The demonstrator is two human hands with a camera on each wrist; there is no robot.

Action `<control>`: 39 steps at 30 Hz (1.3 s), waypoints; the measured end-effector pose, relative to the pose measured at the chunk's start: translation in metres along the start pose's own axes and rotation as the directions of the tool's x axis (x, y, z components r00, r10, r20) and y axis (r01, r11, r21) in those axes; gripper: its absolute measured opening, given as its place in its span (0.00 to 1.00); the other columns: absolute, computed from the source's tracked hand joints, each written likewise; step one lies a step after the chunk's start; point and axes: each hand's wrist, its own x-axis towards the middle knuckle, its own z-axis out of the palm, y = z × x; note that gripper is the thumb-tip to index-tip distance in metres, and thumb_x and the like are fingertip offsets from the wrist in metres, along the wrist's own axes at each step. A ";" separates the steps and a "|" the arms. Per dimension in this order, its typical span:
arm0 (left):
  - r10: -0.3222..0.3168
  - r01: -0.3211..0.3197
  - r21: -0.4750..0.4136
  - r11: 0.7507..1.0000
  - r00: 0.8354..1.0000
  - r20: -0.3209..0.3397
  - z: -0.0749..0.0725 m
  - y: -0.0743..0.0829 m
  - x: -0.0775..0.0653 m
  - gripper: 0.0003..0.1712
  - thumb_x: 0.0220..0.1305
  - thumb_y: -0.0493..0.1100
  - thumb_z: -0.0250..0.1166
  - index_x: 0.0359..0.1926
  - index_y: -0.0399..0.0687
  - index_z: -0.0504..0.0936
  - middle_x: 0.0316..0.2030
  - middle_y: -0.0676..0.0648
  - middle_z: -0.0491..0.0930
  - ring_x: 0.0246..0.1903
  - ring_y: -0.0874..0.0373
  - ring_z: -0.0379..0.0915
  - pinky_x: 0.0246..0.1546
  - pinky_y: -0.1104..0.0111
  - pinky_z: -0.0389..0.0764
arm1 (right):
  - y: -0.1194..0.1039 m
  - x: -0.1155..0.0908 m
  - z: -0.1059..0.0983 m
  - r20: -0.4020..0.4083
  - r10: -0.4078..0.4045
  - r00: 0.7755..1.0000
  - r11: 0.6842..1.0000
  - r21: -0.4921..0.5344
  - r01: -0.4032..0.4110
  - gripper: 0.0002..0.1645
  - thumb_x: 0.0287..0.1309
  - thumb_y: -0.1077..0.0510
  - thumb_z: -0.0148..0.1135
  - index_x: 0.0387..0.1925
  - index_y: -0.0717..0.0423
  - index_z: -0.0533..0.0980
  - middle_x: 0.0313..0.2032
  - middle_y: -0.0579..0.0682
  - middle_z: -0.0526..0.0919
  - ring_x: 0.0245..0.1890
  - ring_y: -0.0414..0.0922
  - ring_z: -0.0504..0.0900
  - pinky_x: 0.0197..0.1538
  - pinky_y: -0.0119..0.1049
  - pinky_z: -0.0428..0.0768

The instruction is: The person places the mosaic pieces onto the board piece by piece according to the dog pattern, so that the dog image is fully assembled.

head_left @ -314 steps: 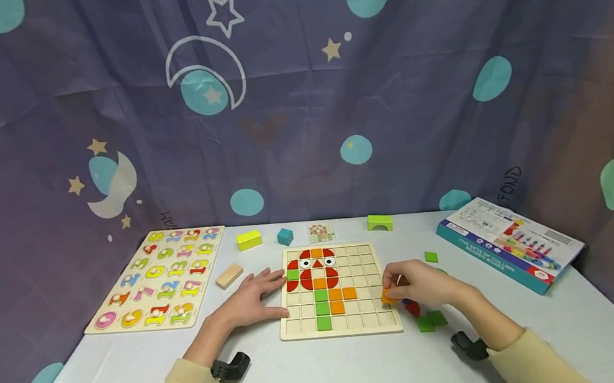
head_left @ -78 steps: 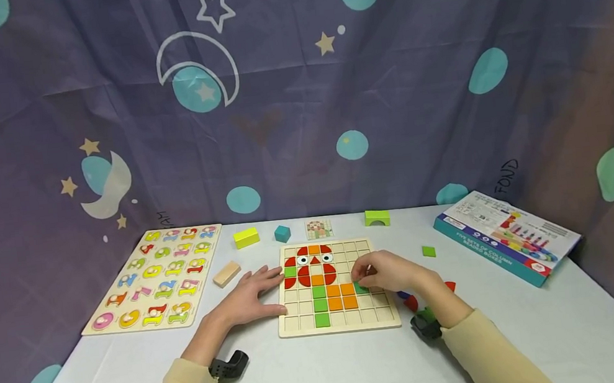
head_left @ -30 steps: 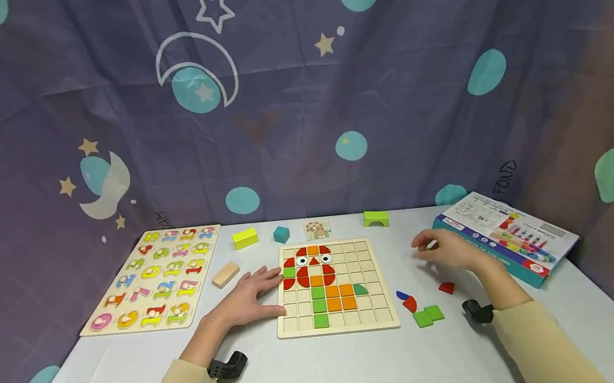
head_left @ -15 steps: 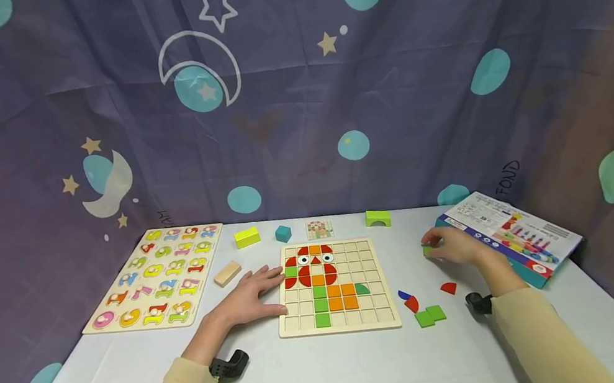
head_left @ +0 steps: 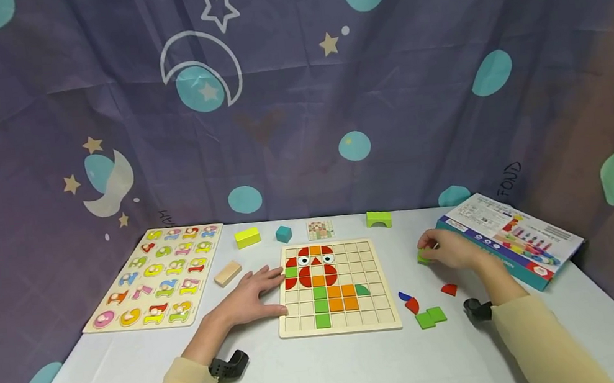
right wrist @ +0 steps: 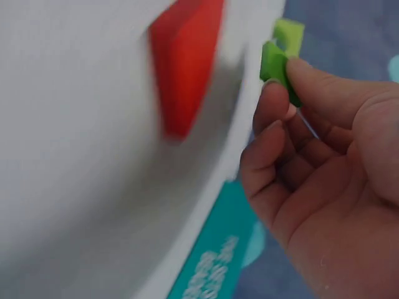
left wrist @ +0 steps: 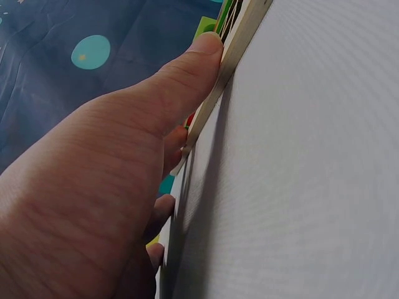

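In the head view, my right hand (head_left: 450, 247) pinches a green square tile (head_left: 422, 257) between thumb and fingertips, right of the gridded wooden board (head_left: 365, 319). The right wrist view shows the same green tile (right wrist: 274, 64) at the fingertips. My left hand (head_left: 248, 299) rests along the board's left edge with fingers spread; its thumb (left wrist: 193, 59) lies against the wooden rim in the left wrist view. On the board are red curved tiles (head_left: 304, 273) with two eye tiles, a column of green squares (head_left: 321, 306), a block of orange squares (head_left: 343, 297) and a green quarter-round tile (head_left: 361, 289).
Loose on the table lie two green squares (head_left: 431, 317), red quarter-rounds (head_left: 449, 289) and a blue piece (head_left: 404, 296). A pattern card (head_left: 320, 230) and several blocks (head_left: 247, 237) stand behind the board. A number puzzle (head_left: 153, 279) is left, a box (head_left: 508, 239) right.
One more orange square and the green quarter-round have been placed on the board. My right hand then moved right and took hold of a green square, now drawn slightly left. My left hand stays put.
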 end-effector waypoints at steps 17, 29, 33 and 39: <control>-0.011 0.011 0.001 1.000 1.000 0.004 0.001 0.000 -0.001 0.48 0.57 0.64 0.73 0.71 0.45 0.72 0.74 0.50 0.63 0.76 0.46 0.45 0.74 0.44 0.40 | -0.075 -0.005 0.048 0.135 -0.216 0.967 0.968 0.159 0.194 0.05 0.66 0.63 0.65 0.40 0.58 0.76 0.33 0.48 0.78 0.33 0.46 0.76 0.36 0.33 0.78; -0.002 0.002 0.010 1.000 1.000 0.002 0.000 0.001 -0.001 0.48 0.57 0.64 0.73 0.71 0.44 0.72 0.74 0.48 0.63 0.76 0.45 0.45 0.74 0.43 0.40 | -0.098 -0.007 0.069 0.232 -0.268 0.935 0.963 0.061 0.261 0.06 0.66 0.65 0.64 0.40 0.51 0.77 0.32 0.43 0.77 0.35 0.43 0.75 0.40 0.34 0.76; -0.002 0.002 0.008 1.000 1.000 0.003 0.000 0.000 -0.001 0.47 0.57 0.64 0.73 0.71 0.44 0.72 0.74 0.48 0.63 0.76 0.45 0.45 0.74 0.43 0.40 | -0.099 -0.008 0.074 0.246 -0.277 0.929 0.961 0.052 0.273 0.07 0.66 0.66 0.63 0.38 0.51 0.77 0.31 0.43 0.77 0.35 0.44 0.75 0.38 0.34 0.76; -0.003 0.003 0.004 1.000 1.000 0.004 0.000 0.001 -0.001 0.47 0.57 0.63 0.73 0.71 0.44 0.72 0.74 0.48 0.63 0.76 0.44 0.45 0.74 0.43 0.40 | -0.103 -0.011 0.077 0.253 -0.275 0.927 0.961 0.036 0.275 0.07 0.65 0.67 0.64 0.39 0.51 0.77 0.31 0.42 0.76 0.34 0.43 0.75 0.37 0.33 0.76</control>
